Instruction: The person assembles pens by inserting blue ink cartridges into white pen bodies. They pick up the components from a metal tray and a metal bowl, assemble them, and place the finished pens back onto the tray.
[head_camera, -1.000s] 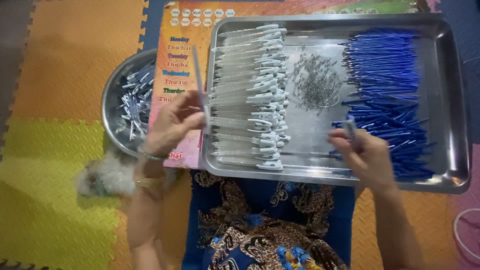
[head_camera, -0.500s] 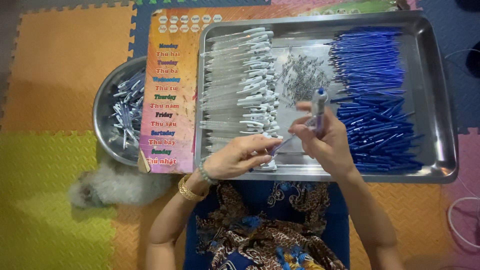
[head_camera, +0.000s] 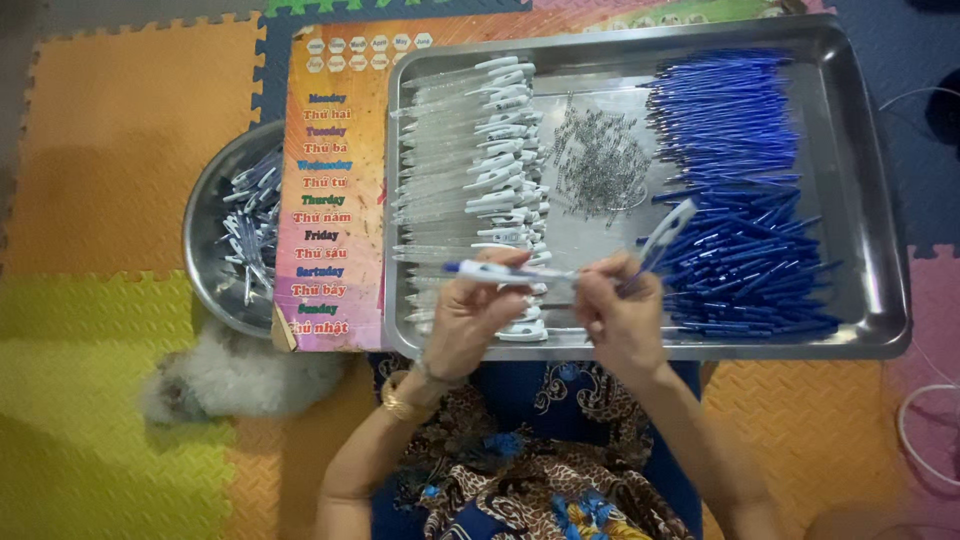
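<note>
Left hand (head_camera: 478, 318) pinches clear pen barrel (head_camera: 500, 272) level over steel tray (head_camera: 880, 300) | right hand (head_camera: 622, 315) grips blue refill (head_camera: 655, 245), tilted toward barrel's open end | springs (head_camera: 598, 165) heaped mid-tray within reach

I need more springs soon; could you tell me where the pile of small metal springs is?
In the head view, the springs lie in the steel tray, between the clear pen barrels and the blue refills.

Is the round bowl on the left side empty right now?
No, the round metal bowl beside the tray holds a heap of pens in clear, white and blue.
</note>
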